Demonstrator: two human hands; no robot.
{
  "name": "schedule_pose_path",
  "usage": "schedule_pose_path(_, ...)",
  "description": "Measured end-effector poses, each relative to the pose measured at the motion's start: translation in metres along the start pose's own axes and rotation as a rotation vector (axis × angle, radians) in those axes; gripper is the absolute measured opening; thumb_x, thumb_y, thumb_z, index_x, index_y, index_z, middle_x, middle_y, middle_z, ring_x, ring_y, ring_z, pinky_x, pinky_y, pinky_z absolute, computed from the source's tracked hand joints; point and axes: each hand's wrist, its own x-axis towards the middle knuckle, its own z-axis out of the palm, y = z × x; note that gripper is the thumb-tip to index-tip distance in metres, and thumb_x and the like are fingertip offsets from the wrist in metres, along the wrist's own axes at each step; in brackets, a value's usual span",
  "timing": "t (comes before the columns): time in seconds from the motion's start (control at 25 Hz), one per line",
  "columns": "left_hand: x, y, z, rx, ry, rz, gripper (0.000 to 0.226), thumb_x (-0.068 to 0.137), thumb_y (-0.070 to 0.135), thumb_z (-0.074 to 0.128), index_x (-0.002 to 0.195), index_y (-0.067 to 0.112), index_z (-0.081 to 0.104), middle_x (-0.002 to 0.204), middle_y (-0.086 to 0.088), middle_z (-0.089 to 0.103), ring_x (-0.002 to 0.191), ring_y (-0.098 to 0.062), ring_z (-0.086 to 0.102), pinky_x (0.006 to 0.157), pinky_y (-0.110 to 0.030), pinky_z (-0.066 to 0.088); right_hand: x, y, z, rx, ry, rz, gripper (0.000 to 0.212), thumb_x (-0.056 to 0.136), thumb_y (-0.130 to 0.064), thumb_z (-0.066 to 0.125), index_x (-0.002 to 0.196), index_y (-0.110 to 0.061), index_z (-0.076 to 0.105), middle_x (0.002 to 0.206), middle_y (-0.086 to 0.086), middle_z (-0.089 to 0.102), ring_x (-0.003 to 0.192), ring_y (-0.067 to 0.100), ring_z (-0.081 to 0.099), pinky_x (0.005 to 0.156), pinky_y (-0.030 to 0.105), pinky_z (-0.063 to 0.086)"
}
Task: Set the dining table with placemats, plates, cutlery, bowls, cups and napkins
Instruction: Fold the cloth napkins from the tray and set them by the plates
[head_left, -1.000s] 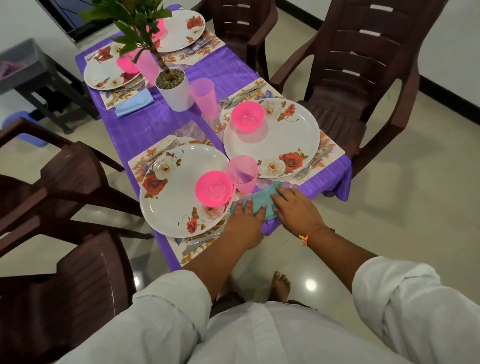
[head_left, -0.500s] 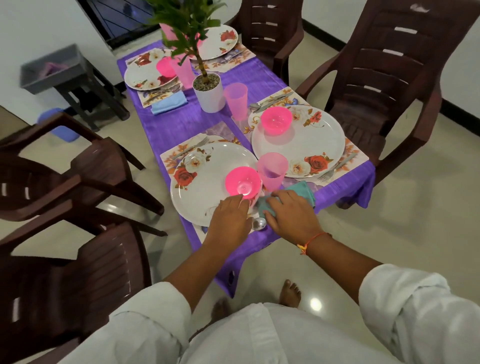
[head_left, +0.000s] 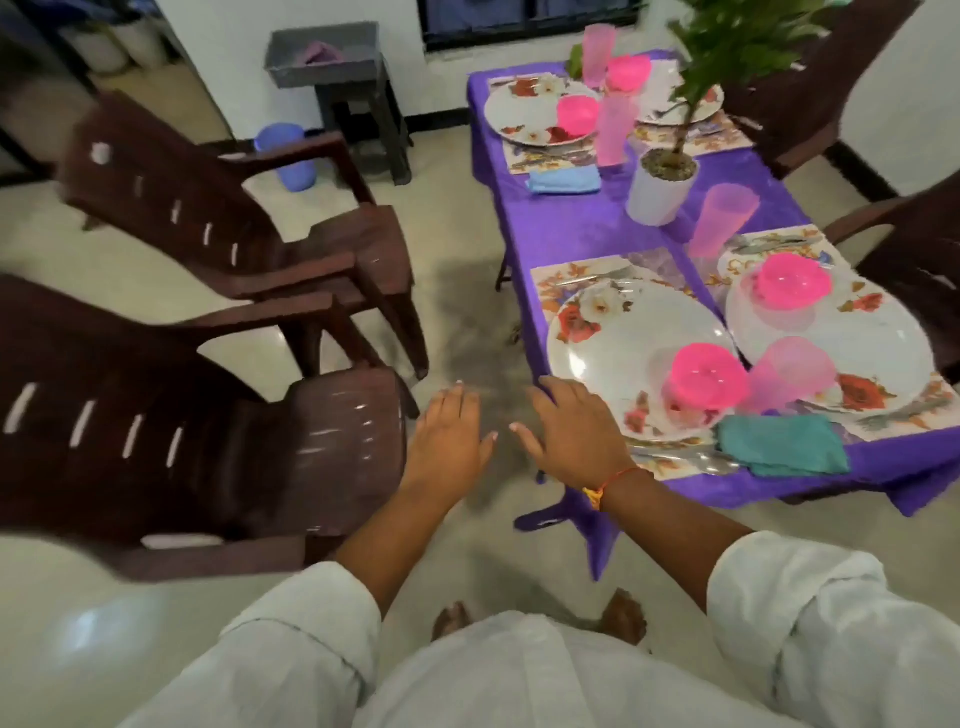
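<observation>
- While both arms reach forward from white sleeves, the left hand (head_left: 449, 441) hangs over the floor with fingers straight and slightly spread, holding nothing.
- At its 3 o'clock, the right hand (head_left: 571, 436) is also flat and empty, fingers extended over the near-left corner of the purple tablecloth (head_left: 587, 228). Whether it touches the cloth or the plate rim cannot be told.
- A folded teal napkin (head_left: 779, 451) lies at 4 o'clock of the nearest plate (head_left: 623, 353), just beside the cutlery (head_left: 696, 460).
- On that floral plate sits a pink bowl (head_left: 707, 375). A translucent pink cup (head_left: 789, 371) stands at the bowl's 3 o'clock.
- A leaf-patterned placemat (head_left: 571, 275) shows at the plate's 11 o'clock.
- Two dark brown slatted plastic chairs, the near chair (head_left: 208, 426) and the far chair (head_left: 234, 223), crowd the left hand's 9 to 11 o'clock.
- A potted plant (head_left: 662, 192) in a white pot stands mid-table and its leaves hide part of the farthest setting.
- A blue napkin (head_left: 563, 181) lies at the pot's 9 o'clock.
- Motion blur softens the cutlery and the chair edges, and the frame's right edge cuts off the right-hand settings.
</observation>
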Motion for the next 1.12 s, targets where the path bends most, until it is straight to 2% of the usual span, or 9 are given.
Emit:
schedule_pose_path(0.16, -0.062, -0.094, -0.003, -0.012, -0.049, -0.277, 0.077, 0.096, 0.052, 0.05, 0.156, 0.01, 0.026, 0.163, -0.014, 0.024, 0.15, -0.033, 0.021, 0.118, -0.05, 0.03, 0.033, -0.104, 0.033, 0.006, -0.152, -0.111, 0.066, 0.096, -0.063, 0.042, 0.144, -0.018, 0.049, 0.146, 0.016, 0.048, 0.132, 0.035, 0.048, 0.1, 0.046, 0.047)
schedule_pose_path(0.24, -0.092, -0.128, -0.007, -0.004, -0.045, -0.382, 0.082, 0.096, 0.055, 0.05, 0.157, 0.01, 0.021, 0.164, -0.014, 0.021, 0.152, -0.033, 0.018, 0.118, -0.05, 0.028, 0.044, -0.149, 0.045, 0.014, -0.203, -0.183, 0.07, 0.094, -0.066, 0.039, 0.146, -0.021, 0.046, 0.147, 0.015, 0.046, 0.134, 0.035, 0.045, 0.102, 0.046, 0.045)
schedule_pose_path(0.4, -0.149, -0.181, -0.015, -0.018, -0.05, -0.598, 0.081, 0.096, 0.057, 0.051, 0.157, 0.011, 0.022, 0.165, -0.012, 0.021, 0.154, -0.032, 0.015, 0.119, -0.05, 0.027, 0.061, -0.23, 0.067, 0.048, -0.273, -0.357, 0.072, 0.091, -0.07, 0.039, 0.145, -0.023, 0.048, 0.147, 0.015, 0.048, 0.134, 0.035, 0.046, 0.103, 0.047, 0.044)
schedule_pose_path(0.56, -0.214, -0.231, -0.027, 0.032, -0.004, -0.773, 0.077, 0.095, 0.056, 0.054, 0.151, 0.007, 0.038, 0.158, -0.015, 0.037, 0.148, -0.034, 0.032, 0.111, -0.052, 0.04, 0.072, -0.314, 0.079, 0.093, -0.306, -0.501, 0.068, 0.093, -0.068, 0.041, 0.139, -0.02, 0.053, 0.142, 0.014, 0.053, 0.13, 0.034, 0.049, 0.1, 0.047, 0.046)
schedule_pose_path(0.72, -0.273, -0.288, -0.038, 0.004, 0.033, -0.937, 0.075, 0.099, 0.056, 0.047, 0.154, 0.008, 0.032, 0.161, -0.015, 0.032, 0.149, -0.033, 0.027, 0.115, -0.049, 0.033, 0.065, -0.407, 0.096, 0.107, -0.333, -0.667, 0.061, 0.094, -0.066, 0.039, 0.129, -0.019, 0.056, 0.129, 0.01, 0.057, 0.118, 0.031, 0.053, 0.088, 0.044, 0.05)
schedule_pose_path(0.92, -0.336, -0.387, -0.027, -0.009, 0.064, -0.983, 0.07, 0.099, 0.054, 0.048, 0.15, 0.007, 0.037, 0.159, -0.016, 0.034, 0.148, -0.036, 0.029, 0.112, -0.05, 0.036, 0.058, -0.537, 0.129, 0.045, -0.342, -0.809, 0.057, 0.095, -0.064, 0.039, 0.125, -0.018, 0.058, 0.119, 0.006, 0.061, 0.107, 0.027, 0.058, 0.08, 0.041, 0.054)
schedule_pose_path(1.12, -0.404, -0.52, -0.038, -0.079, -0.031, -0.927, 0.068, 0.098, 0.048, 0.054, 0.15, 0.007, 0.037, 0.16, -0.017, 0.032, 0.149, -0.037, 0.027, 0.113, -0.05, 0.034, 0.06, -0.691, 0.164, 0.031, -0.413, -0.737, 0.051, 0.097, -0.055, 0.045, 0.131, -0.018, 0.054, 0.125, 0.007, 0.058, 0.115, 0.028, 0.056, 0.086, 0.042, 0.053)
